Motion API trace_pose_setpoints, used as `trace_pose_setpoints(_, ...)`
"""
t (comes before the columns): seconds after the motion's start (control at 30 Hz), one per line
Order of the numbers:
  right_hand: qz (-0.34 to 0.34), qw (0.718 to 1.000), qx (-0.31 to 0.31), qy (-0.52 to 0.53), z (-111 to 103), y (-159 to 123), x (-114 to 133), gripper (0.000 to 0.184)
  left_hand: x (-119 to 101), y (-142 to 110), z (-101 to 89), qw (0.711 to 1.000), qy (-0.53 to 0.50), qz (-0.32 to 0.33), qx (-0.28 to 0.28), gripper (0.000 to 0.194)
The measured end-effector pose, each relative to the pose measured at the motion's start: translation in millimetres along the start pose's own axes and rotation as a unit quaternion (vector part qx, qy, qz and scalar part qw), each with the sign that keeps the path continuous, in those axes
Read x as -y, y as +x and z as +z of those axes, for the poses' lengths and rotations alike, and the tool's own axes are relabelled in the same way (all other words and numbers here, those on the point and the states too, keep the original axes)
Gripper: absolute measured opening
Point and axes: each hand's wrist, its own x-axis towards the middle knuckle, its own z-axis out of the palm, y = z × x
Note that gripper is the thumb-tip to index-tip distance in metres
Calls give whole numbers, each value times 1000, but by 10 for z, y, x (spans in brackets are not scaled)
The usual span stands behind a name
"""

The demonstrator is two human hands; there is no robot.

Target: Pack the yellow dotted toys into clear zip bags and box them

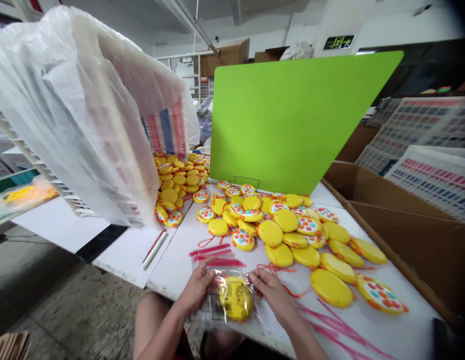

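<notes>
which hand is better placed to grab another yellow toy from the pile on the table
Probably the right hand. It grips the clear bag on the side facing the pile of yellow toys, with the nearest toy just beyond it. The left hand holds the bag's far side.

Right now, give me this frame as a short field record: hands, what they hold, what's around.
left hand: grips the left edge of a clear bag
right hand: grips the bag's right edge
bag contents: one yellow toy, back side up, printed text on it
bag stack: clear bags with red strips, flat on the table just beyond the hands
table: white
loose toys: heap of yellow discs, some showing coloured buttons
green board: upright behind the heap
crate: tilted, lined with white plastic, toys spilling out
cardboard box: open, at the right
</notes>
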Motion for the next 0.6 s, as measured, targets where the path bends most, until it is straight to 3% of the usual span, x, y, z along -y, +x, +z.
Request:
trace_pose_setpoints(0.13,-12,997,-73,22,-360,-73,76,42,4,13,-2,999,28,9,-34,61)
trace_pose_setpoints(0.23,-39,976,-210,38,-869,-154,240,43,47,28,7,993,113,4,-45,50)
trace_pose_setpoints(0.27,-68,954,-288,54,-1036,-183,307,41,71,34,19,987,155,10,-46,45)
trace_pose_setpoints(0.33,-168,875,-442,105,-1303,-236,425,39,118,42,60,966,251,27,-52,35)
trace_pose_setpoints(0.4,-214,825,-517,80,-1454,-278,478,47,140,37,123,929,360,57,-59,29)
trace_pose_setpoints(0.53,-142,844,-512,-79,-1517,-309,266,63,67,-3,278,815,568,112,-32,29)
trace_pose_setpoints(0.6,-108,844,-472,-231,-1527,-302,39,64,4,-3,330,752,646,129,-20,26)
